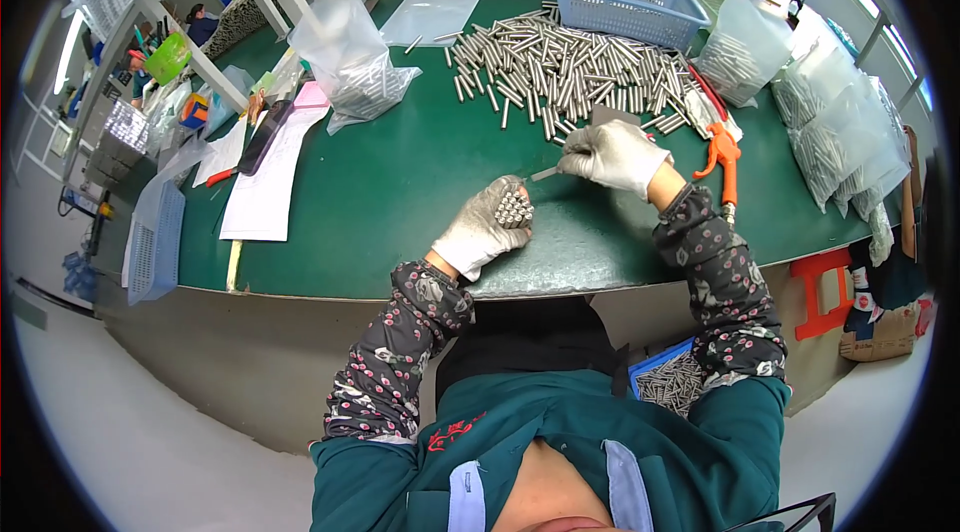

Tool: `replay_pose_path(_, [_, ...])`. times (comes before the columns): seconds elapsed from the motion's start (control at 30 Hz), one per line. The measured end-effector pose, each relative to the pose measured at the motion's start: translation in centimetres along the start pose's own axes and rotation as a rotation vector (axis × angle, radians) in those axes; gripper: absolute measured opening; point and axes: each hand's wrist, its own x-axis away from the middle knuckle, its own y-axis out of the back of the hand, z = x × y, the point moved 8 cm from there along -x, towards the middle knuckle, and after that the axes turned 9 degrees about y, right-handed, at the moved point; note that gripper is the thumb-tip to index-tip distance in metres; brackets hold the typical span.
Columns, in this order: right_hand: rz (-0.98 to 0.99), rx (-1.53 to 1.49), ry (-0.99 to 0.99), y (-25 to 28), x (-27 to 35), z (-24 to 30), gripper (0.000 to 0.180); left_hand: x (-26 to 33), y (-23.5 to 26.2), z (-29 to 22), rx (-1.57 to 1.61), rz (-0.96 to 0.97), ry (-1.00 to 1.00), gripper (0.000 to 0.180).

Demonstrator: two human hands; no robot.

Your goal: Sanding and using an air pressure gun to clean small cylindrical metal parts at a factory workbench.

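My left hand, in a whitish work glove, is closed round a bundle of metal pins, their round ends facing right. My right hand, gloved too, pinches a single metal pin that points toward the bundle. A small grey flat piece shows just behind the right hand; whether the hand touches it I cannot tell. Beyond both hands spreads a large heap of loose steel pins on the green table.
A blue basket stands behind the heap. Plastic bags of pins crowd the right, near an orange air gun. Another bag and papers lie left. A blue bin of pins sits below the table edge.
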Motion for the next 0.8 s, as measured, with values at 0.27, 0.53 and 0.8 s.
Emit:
replay_pose_path(0.27, [0.003, -0.021, 0.010, -0.2, 0.4, 0.5, 0.033, 0.2, 0.2, 0.3, -0.013, 0.002, -0.034, 0.055])
replay_pose_path(0.53, [-0.128, -0.115, 0.042, -0.4, 1.3, 0.2, 0.026, 0.2, -0.1, 0.3, 0.049, 0.031, 0.023, 0.055])
replay_pose_path(0.8, [-0.358, 0.020, 0.121, -1.1, 3.6, 2.4, 0.020, 0.2, -0.1, 0.4, 0.098, 0.053, 0.004, 0.052])
